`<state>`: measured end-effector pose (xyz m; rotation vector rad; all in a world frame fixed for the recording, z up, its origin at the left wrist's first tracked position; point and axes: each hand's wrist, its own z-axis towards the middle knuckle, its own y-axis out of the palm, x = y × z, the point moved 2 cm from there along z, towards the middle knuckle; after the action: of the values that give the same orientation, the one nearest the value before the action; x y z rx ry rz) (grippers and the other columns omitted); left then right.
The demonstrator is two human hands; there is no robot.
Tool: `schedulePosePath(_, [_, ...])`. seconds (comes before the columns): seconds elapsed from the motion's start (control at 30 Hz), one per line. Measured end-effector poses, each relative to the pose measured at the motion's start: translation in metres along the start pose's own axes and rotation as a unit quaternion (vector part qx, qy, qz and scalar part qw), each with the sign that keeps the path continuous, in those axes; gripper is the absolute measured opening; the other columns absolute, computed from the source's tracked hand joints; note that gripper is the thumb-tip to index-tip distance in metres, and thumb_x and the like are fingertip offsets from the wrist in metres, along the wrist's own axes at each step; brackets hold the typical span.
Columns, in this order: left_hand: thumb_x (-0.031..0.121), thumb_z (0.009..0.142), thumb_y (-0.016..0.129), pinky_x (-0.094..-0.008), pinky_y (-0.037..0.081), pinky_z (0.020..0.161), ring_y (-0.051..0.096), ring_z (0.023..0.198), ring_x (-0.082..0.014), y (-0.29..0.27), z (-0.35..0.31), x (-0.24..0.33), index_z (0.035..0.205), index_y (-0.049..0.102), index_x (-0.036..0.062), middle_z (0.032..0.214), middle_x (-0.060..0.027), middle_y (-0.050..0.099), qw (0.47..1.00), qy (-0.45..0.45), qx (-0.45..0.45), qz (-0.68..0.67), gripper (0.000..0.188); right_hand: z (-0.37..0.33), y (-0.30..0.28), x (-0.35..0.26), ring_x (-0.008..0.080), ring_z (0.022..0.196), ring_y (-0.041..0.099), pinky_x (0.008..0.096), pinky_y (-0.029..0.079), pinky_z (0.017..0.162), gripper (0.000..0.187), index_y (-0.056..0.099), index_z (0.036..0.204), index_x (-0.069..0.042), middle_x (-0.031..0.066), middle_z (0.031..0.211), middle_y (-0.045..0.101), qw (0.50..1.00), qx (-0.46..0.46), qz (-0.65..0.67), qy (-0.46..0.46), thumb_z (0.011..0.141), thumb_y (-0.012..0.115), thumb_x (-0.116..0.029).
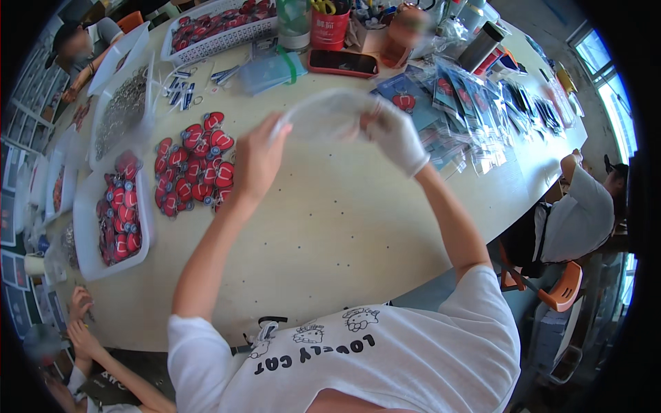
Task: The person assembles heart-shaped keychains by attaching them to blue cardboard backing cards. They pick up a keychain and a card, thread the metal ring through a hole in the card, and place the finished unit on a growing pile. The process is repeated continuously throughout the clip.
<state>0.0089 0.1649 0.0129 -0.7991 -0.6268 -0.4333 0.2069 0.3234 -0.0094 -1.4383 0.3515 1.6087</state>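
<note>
Left hand (260,155), gloved right hand (399,141): fingers clamped on blurred translucent plastic (320,113); desk (310,268) has red charms (196,165) left, phone (343,62) ahead, packets (475,103) right.

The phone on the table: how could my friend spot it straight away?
Find the pale table, then the clear plastic held up between the person's left hand and gloved right hand. Just beyond that plastic lies the phone. Unlike the upright red cup behind it, it lies flat, with black screen and red rim.
</note>
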Motion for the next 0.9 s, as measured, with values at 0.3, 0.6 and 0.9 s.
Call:
schedulePosePath(0.3, [0.01, 0.057, 0.083, -0.037, 0.051, 0.078, 0.066, 0.092, -0.0298, 0.116, 0.236, -0.144, 0.104, 0.061, -0.0044, 0.099, -0.0196, 0.068, 0.955, -0.265, -0.026, 0.134, 0.053, 0.227, -0.045, 0.049, 0.0195, 0.059, 0.062, 0.0334, 0.048, 0.052, 0.017, 0.068, 0.072, -0.002, 0.0104, 0.071, 0.066, 0.915, -0.118, -0.316, 0.22, 0.076, 0.06, -0.017])
schedulePosePath(0.6, [0.021, 0.082, 0.059, -0.0405, 0.046, 0.091, 0.054, 0.11, -0.0387, 0.181, 0.201, -0.121, 0.117, 0.047, -0.0087, 0.118, -0.0264, 0.053, 0.952, -0.195, -0.014, 0.233, 0.048, 0.237, -0.031, 0.107, 0.028, 0.104, 0.063, 0.0395, 0.052, 0.084, 0.035, 0.069, 0.107, -0.008, 0.0138, 0.113, 0.065, 0.756, -0.212, -0.591, 0.184, 0.081, 0.06, -0.03])
schedulePosePath(0.9, [0.013, 0.075, 0.067, -0.0442, 0.041, 0.093, 0.054, 0.103, -0.0345, 0.133, 0.137, -0.013, 0.102, 0.061, 0.002, 0.103, -0.0187, 0.057, 0.976, 0.126, 0.073, 0.163, 0.029, 0.175, -0.024, 0.021, 0.0301, 0.081, 0.068, 0.0418, 0.055, 0.069, 0.072, 0.058, 0.104, 0.0, 0.0145, 0.09, 0.067, 0.781, 0.129, -0.609, 0.049, 0.067, 0.07, -0.061])
